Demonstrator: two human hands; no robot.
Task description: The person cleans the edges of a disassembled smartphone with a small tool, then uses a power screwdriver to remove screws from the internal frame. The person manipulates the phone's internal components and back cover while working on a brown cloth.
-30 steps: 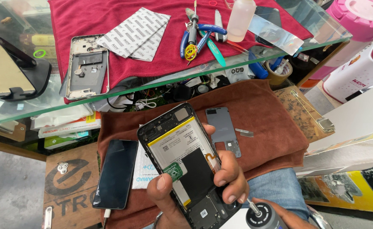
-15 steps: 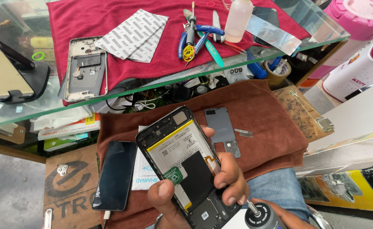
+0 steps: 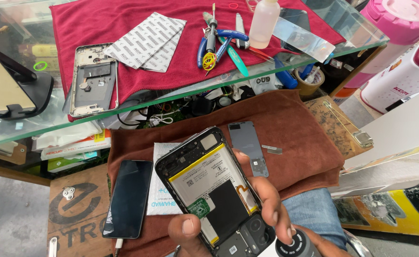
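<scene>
While the head view looks down over a lap covered by a brown cloth (image 3: 295,128), an opened phone (image 3: 214,190) with its back removed is held tilted above it, battery and boards exposed. The left hand (image 3: 190,233) grips the phone from below, thumb pressed on the lower left edge beside a small green part, its fingers closed on the phone body. The right hand (image 3: 271,209) lies along the phone's right edge, fingers (image 3: 266,200) curled around the frame; the same hand also appears to hold a screwdriver (image 3: 292,247) by its round dark cap, though the lower part of the grip is cut off by the frame edge.

On the cloth, just left of the opened phone, lies a dark second phone (image 3: 127,197) with its screen up, and a white printed packet (image 3: 164,190) lies partly under the opened phone. A grey cover plate (image 3: 247,147) rests just beyond the right fingers.

Farther away, a glass worktop (image 3: 43,128) carries a red cloth (image 3: 123,19) with a bare phone frame (image 3: 94,78), patterned sheets (image 3: 147,40), blue-handled pliers (image 3: 214,43) and a white bottle (image 3: 265,21).
</scene>
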